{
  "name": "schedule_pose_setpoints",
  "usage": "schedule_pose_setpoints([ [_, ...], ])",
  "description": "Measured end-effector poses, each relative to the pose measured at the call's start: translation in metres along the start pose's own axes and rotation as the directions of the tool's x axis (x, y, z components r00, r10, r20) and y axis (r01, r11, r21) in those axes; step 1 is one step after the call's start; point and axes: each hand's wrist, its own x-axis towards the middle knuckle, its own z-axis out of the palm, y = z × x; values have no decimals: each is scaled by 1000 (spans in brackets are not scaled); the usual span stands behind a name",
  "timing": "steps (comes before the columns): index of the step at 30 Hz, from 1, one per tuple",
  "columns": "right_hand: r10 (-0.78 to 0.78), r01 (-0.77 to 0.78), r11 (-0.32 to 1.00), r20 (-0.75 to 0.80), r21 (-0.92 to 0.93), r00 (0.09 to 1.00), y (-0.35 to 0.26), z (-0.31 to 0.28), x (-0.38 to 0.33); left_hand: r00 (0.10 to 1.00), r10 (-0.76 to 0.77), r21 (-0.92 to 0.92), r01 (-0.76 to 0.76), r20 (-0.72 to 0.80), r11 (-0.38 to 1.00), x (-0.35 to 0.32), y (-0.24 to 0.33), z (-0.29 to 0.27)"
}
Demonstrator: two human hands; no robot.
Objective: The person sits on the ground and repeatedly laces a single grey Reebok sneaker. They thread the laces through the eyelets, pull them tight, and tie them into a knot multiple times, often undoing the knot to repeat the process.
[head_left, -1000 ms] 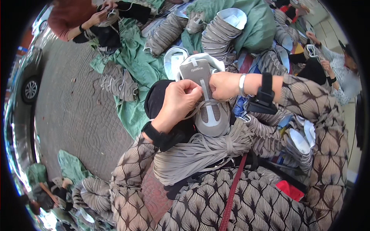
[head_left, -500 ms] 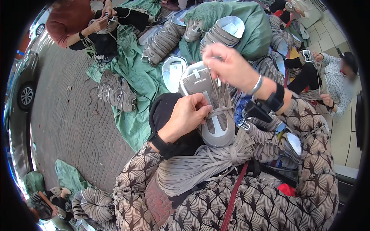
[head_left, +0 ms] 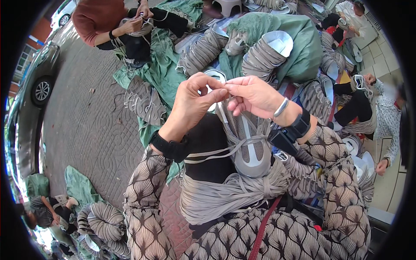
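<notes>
One lace bundle (head_left: 232, 196) lying nearest. Gray shoe top (head_left: 251, 151) resting right behind it. Left hand (head_left: 194, 97) and right hand (head_left: 258, 96), apart before, now meeting above, fingertips pinching something too tiny to tell, seemingly working together.

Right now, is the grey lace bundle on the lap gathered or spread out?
Both: the lace bundle is gathered near its right end and fans out wide toward the left.
</notes>
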Motion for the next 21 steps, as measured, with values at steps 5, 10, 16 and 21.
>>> schedule_pose_setpoints([
  [5,65,-67,997,61,44,996,-6,6,-1,1000,-5,-115,1,-30,993,-3,-1,3],
  [10,14,12,989,174,-147,985,-12,-21,12,929,324,142,-302,-178,943,-5,-6,3],
  [16,-407,359,891,-142,-277,902,-143,-40,107,987,-154,-315,133,-41,940,16,-6,-17],
  [21,-566,492,813,-220,-312,795,-242,-56,211,982,-62,-622,161,178,766,59,21,-1],
])
